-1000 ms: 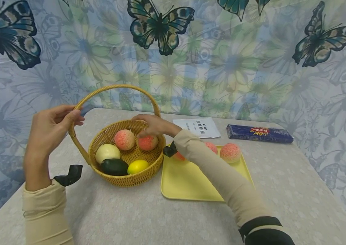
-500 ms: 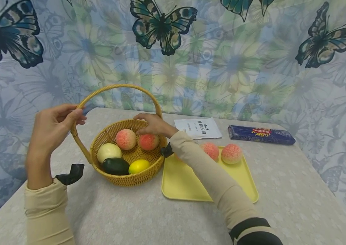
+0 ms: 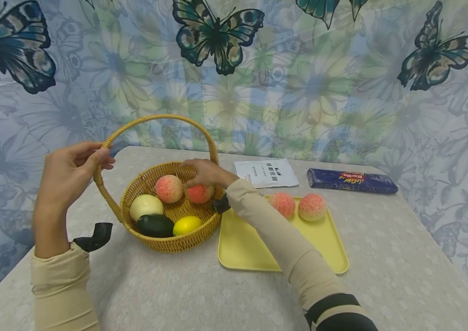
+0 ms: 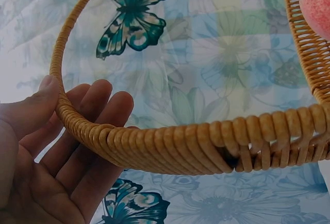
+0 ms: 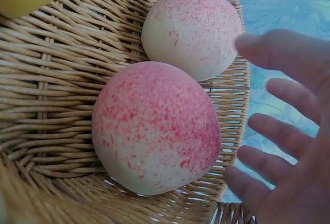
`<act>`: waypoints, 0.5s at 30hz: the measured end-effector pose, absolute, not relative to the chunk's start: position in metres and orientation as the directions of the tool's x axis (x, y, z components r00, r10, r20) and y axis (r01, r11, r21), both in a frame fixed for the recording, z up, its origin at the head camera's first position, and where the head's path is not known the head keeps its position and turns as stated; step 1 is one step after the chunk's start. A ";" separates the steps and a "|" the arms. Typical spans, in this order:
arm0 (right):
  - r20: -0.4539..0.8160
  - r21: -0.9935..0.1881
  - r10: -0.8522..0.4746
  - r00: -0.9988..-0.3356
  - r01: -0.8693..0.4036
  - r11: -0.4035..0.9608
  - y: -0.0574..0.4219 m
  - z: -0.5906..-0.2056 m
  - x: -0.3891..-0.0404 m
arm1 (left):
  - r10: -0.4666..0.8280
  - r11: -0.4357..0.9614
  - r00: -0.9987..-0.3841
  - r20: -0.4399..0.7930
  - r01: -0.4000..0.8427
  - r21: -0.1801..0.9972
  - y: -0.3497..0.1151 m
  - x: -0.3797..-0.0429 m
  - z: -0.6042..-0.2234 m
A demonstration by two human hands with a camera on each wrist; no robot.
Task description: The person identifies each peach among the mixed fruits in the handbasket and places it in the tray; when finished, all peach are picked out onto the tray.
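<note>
A wicker basket (image 3: 171,246) with an arched handle (image 3: 157,117) stands on the table. My left hand (image 3: 66,172) holds the handle's left side between thumb and fingers; in the left wrist view the fingers lie behind the wicker. Over the basket's back right rim is my right hand (image 3: 207,174), above a pink peach (image 3: 200,194). In the right wrist view this peach (image 5: 157,128) sits apart from my spread fingers, and the thumb tip is at a second peach (image 5: 193,33); contact is unclear. A pale round fruit (image 3: 146,208), a dark green oval one (image 3: 155,225) and a lemon (image 3: 187,225) also lie inside.
Right of the basket lies a yellow tray (image 3: 250,257) with two visible peaches (image 3: 312,207); my right sleeve covers part of it. Behind are a white printed packet (image 3: 266,173) and a blue Barilla box (image 3: 351,181). A butterfly-patterned cloth (image 3: 234,101) hangs at the back.
My right forearm has swung left, covering a peach glimpsed earlier on the tray's left and showing more of another. The right hand has barely shifted over the basket. My left hand stays on the handle.
</note>
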State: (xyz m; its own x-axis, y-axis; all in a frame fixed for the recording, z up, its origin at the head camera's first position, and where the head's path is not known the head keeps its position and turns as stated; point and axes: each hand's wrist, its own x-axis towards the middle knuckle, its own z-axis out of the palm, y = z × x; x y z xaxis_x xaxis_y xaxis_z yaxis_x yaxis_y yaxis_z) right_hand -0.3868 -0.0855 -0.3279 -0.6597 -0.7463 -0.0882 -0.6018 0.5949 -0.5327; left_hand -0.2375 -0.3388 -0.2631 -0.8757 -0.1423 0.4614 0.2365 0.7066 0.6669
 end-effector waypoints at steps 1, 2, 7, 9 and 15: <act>-0.113 -0.534 -0.743 -0.660 -0.590 0.605 -0.085 -0.328 -0.387 | -0.141 0.706 -0.874 0.464 0.240 0.666 -0.339 -0.238 -0.263; -0.137 -0.542 -0.741 -0.657 -0.576 0.611 -0.085 -0.329 -0.387 | -0.141 0.706 -0.874 0.464 0.240 0.666 -0.339 -0.238 -0.263; -0.207 -0.532 -0.738 -0.643 -0.559 0.636 -0.084 -0.333 -0.387 | -0.141 0.709 -0.875 0.463 0.237 0.664 -0.338 -0.238 -0.263; -0.227 -0.503 -0.746 -0.626 -0.580 0.641 -0.083 -0.334 -0.387 | -0.139 0.709 -0.876 0.461 0.237 0.664 -0.339 -0.239 -0.262; -0.283 -0.478 -0.750 -0.598 -0.590 0.651 -0.081 -0.334 -0.385 | -0.135 0.708 -0.881 0.454 0.235 0.666 -0.340 -0.241 -0.260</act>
